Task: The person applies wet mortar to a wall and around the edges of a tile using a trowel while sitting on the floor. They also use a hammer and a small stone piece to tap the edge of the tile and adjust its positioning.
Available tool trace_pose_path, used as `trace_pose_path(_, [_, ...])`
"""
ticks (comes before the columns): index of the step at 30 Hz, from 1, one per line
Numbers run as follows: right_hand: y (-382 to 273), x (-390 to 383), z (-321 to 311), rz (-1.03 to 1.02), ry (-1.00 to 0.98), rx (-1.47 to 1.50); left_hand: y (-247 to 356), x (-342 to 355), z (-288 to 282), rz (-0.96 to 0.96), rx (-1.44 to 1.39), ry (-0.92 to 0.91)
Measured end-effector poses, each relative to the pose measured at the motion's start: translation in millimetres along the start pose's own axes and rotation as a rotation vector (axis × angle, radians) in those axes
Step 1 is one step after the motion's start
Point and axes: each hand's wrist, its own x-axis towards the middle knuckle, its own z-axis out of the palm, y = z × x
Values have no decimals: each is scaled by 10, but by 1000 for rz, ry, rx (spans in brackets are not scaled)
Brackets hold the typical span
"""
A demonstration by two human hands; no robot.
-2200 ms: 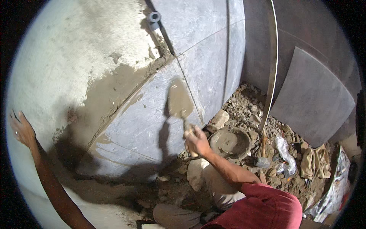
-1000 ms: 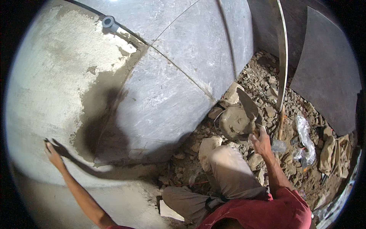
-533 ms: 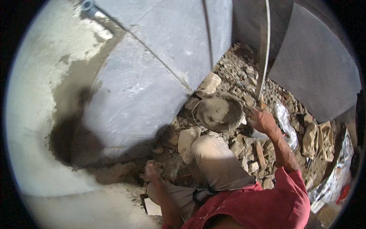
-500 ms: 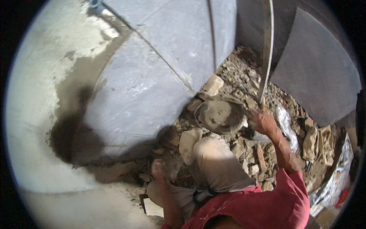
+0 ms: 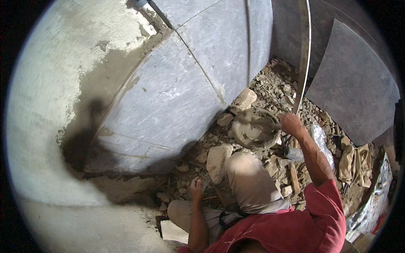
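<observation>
My right hand grips a trowel whose blade sits inside a round bucket of grey mortar on the rubble. My left hand is closed, just left of my bent knee; what it holds, if anything, cannot be made out. Up the wall on the left, wet mortar borders grey slab tiles fixed to it, and a short pipe fitting shows near the top.
Loose stones surround my legs. A long straightedge stands behind the bucket. A dark slab leans at the right. A mallet head, plastic wrap, a crumpled sack and silver sheeting lie on the right.
The trowel came down from the wall into the bucket. My left hand left the wall, dropped beside my knee and closed. My view has shifted slightly.
</observation>
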Motion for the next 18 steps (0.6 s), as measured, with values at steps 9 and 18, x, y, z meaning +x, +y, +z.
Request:
trace_pose_path(9, [-1118,233,-719,-258,486,507,567,196,-536,50,-233,244])
trace_pose_path(18, [-2479,1932,-2081,-237,881,778,127,296,-464,35,14,101])
